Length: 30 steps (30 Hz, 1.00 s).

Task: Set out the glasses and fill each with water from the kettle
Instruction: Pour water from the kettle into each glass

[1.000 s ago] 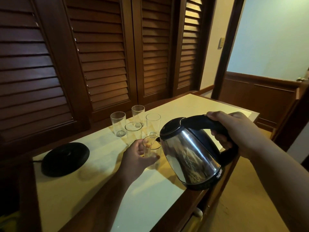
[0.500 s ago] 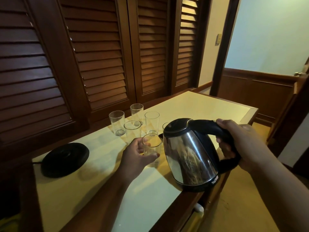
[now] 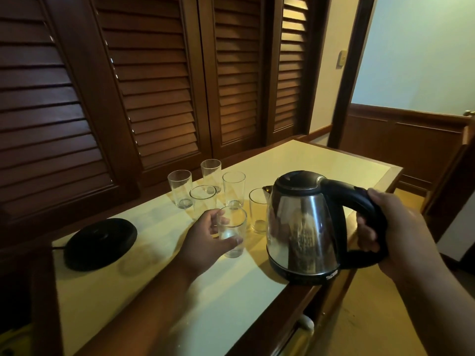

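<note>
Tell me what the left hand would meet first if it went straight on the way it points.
The left hand grips the nearest glass. Pushed on along the forearm's line, it would likely meet the glass beside the spout first, then the kettle; depth is unclear from one view.

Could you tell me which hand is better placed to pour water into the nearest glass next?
Probably the right hand: it already grips the handle of the kettle, which stands upright beside the nearest glass. The left hand holds that glass and can steady it.
</note>
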Each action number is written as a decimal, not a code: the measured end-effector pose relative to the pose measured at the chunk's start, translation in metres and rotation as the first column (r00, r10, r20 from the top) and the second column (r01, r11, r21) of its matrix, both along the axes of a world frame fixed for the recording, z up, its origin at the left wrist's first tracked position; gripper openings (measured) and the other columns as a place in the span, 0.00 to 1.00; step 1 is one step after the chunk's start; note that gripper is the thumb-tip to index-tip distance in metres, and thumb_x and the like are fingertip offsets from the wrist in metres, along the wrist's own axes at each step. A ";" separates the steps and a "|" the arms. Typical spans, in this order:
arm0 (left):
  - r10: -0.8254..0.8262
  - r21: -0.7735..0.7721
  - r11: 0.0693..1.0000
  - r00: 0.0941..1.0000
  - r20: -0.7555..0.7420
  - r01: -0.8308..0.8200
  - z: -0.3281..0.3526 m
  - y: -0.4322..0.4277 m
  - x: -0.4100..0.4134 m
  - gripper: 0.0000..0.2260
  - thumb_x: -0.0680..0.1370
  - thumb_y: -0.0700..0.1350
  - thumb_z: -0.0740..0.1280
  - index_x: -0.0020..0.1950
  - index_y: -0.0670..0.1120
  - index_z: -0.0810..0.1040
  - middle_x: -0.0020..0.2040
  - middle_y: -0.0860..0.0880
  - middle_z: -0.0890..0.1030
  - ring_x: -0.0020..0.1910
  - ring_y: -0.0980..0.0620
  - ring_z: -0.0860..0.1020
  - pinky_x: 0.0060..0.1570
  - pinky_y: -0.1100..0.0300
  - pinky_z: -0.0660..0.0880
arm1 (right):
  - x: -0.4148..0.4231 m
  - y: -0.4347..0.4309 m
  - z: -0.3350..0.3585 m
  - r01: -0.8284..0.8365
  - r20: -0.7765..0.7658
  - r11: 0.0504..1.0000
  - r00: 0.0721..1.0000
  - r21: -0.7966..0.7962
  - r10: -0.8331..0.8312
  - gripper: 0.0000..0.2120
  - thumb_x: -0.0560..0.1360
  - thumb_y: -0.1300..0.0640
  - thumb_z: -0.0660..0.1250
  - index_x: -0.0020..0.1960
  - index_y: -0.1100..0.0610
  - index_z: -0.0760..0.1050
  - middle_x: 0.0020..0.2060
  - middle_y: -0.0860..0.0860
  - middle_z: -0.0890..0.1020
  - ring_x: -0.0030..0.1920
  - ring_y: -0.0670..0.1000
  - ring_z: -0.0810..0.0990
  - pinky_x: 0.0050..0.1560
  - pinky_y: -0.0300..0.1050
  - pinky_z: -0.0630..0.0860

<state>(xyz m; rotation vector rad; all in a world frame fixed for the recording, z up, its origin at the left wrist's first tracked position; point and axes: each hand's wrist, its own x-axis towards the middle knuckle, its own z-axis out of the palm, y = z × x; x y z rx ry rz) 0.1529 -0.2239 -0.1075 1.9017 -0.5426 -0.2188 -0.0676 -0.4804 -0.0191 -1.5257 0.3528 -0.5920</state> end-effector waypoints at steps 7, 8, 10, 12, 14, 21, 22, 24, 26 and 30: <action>0.362 -0.234 0.932 0.767 0.529 -0.278 0.017 0.003 -0.034 0.16 0.77 0.54 0.71 0.61 0.49 0.76 0.54 0.56 0.81 0.53 0.62 0.79 0.52 0.64 0.78 | 0.005 -0.022 -0.003 0.016 -0.029 0.999 0.999 -0.031 -0.017 0.30 0.73 0.32 0.65 0.40 0.61 0.79 0.28 0.58 0.72 0.30 0.57 0.70 0.41 0.55 0.68; 0.377 -0.261 0.926 0.713 0.591 -0.273 0.023 0.001 -0.041 0.12 0.77 0.52 0.69 0.57 0.48 0.78 0.49 0.56 0.81 0.50 0.63 0.80 0.48 0.68 0.78 | 0.007 -0.026 -0.002 0.009 -0.037 0.999 0.999 -0.035 -0.011 0.30 0.73 0.31 0.65 0.41 0.61 0.79 0.28 0.58 0.72 0.30 0.58 0.70 0.42 0.56 0.68; 0.296 -0.233 0.955 0.675 0.676 -0.185 0.030 -0.007 -0.057 0.09 0.78 0.50 0.66 0.52 0.46 0.79 0.42 0.59 0.80 0.45 0.63 0.81 0.42 0.74 0.75 | 0.011 -0.032 -0.001 0.003 -0.046 1.000 0.999 -0.028 -0.004 0.31 0.73 0.31 0.66 0.41 0.62 0.79 0.28 0.57 0.72 0.30 0.57 0.70 0.40 0.54 0.69; 0.147 -0.117 0.989 0.755 0.640 -0.093 0.032 -0.023 -0.077 0.07 0.78 0.50 0.65 0.53 0.50 0.80 0.40 0.62 0.80 0.43 0.64 0.81 0.39 0.75 0.75 | 0.015 -0.038 0.002 -0.007 -0.042 0.999 0.999 -0.034 0.006 0.31 0.76 0.34 0.66 0.42 0.64 0.78 0.28 0.58 0.72 0.29 0.57 0.70 0.39 0.54 0.69; 0.011 0.048 0.998 0.871 0.491 -0.040 0.017 -0.045 -0.096 0.07 0.79 0.50 0.65 0.56 0.56 0.79 0.42 0.62 0.82 0.45 0.65 0.82 0.41 0.73 0.77 | 0.019 -0.044 0.006 -0.008 -0.043 0.999 0.999 -0.044 0.006 0.29 0.80 0.39 0.63 0.42 0.66 0.78 0.28 0.59 0.71 0.29 0.57 0.70 0.39 0.53 0.69; 0.196 0.102 0.966 0.932 0.306 -0.237 -0.028 -0.102 -0.108 0.21 0.81 0.45 0.68 0.72 0.55 0.70 0.66 0.57 0.75 0.64 0.62 0.74 0.61 0.69 0.71 | 0.036 -0.070 0.017 -0.056 -0.084 0.994 0.995 -0.099 0.048 0.26 0.79 0.39 0.65 0.39 0.62 0.80 0.26 0.55 0.74 0.28 0.54 0.72 0.39 0.52 0.70; 0.242 0.099 0.958 0.945 0.221 -0.268 -0.025 -0.108 -0.101 0.22 0.81 0.46 0.67 0.74 0.55 0.68 0.69 0.56 0.74 0.65 0.60 0.73 0.61 0.66 0.71 | 0.039 -0.075 0.018 -0.072 -0.087 0.992 0.994 -0.107 0.063 0.26 0.78 0.38 0.66 0.39 0.62 0.81 0.26 0.56 0.74 0.28 0.54 0.72 0.39 0.51 0.71; 0.293 0.104 0.944 0.941 0.168 -0.313 -0.024 -0.117 -0.087 0.25 0.82 0.49 0.67 0.78 0.52 0.64 0.73 0.51 0.72 0.69 0.55 0.72 0.65 0.62 0.73 | 0.044 -0.081 0.020 -0.101 -0.092 0.988 0.992 -0.114 0.091 0.26 0.77 0.38 0.66 0.39 0.61 0.81 0.27 0.56 0.75 0.28 0.54 0.72 0.37 0.51 0.71; 0.350 0.102 0.924 0.924 0.155 -0.368 -0.025 -0.127 -0.077 0.30 0.82 0.50 0.66 0.82 0.49 0.58 0.78 0.48 0.68 0.74 0.50 0.70 0.71 0.55 0.71 | 0.049 -0.087 0.022 -0.128 -0.100 0.984 0.988 -0.123 0.116 0.25 0.79 0.39 0.66 0.39 0.61 0.82 0.26 0.55 0.75 0.27 0.53 0.72 0.36 0.49 0.71; 0.431 0.068 0.899 0.901 0.050 -0.434 -0.029 -0.143 -0.064 0.40 0.81 0.52 0.68 0.85 0.50 0.46 0.84 0.47 0.53 0.82 0.45 0.57 0.77 0.45 0.64 | 0.058 -0.096 0.026 -0.171 -0.107 0.975 0.982 -0.143 0.156 0.24 0.80 0.42 0.66 0.39 0.63 0.81 0.26 0.56 0.75 0.25 0.52 0.71 0.34 0.47 0.70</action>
